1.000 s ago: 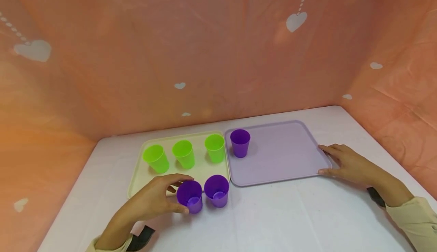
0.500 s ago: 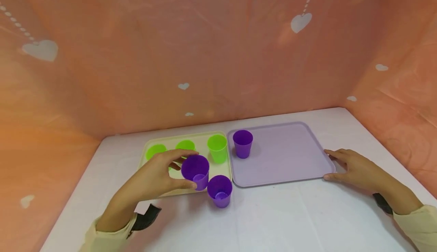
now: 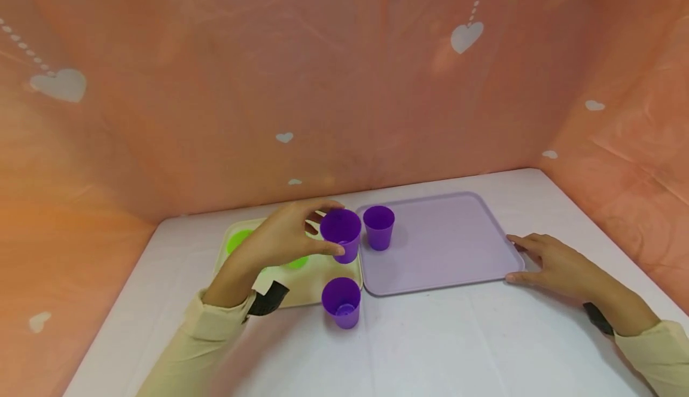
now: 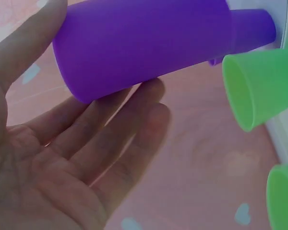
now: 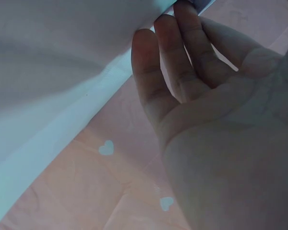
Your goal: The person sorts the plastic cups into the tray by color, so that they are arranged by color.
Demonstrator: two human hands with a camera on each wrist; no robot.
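Above the cream tray (image 3: 323, 292), my left hand (image 3: 282, 235) holds a purple cup (image 3: 342, 238) between thumb and fingers, its mouth up. The same cup fills the top of the left wrist view, with the thumb on one side and fingertips on the other. A second purple cup (image 3: 379, 229) stands on the lilac tray (image 3: 447, 244), near its left edge. Another purple cup (image 3: 343, 304) stands on the table in front of the cream tray. My right hand (image 3: 560, 265) touches the lilac tray's right edge with fingers extended.
Green cups (image 3: 237, 240) on the cream tray are partly hidden by my left arm; two green cups (image 4: 264, 86) show in the left wrist view. Both trays lie side by side on the white table (image 3: 457, 337). An orange cloth (image 3: 344, 86) with hearts walls the back and sides.
My left hand has lifted the purple cup off the table and carried it up and rightward over the cream tray. My right hand has stayed at the lilac tray's edge.
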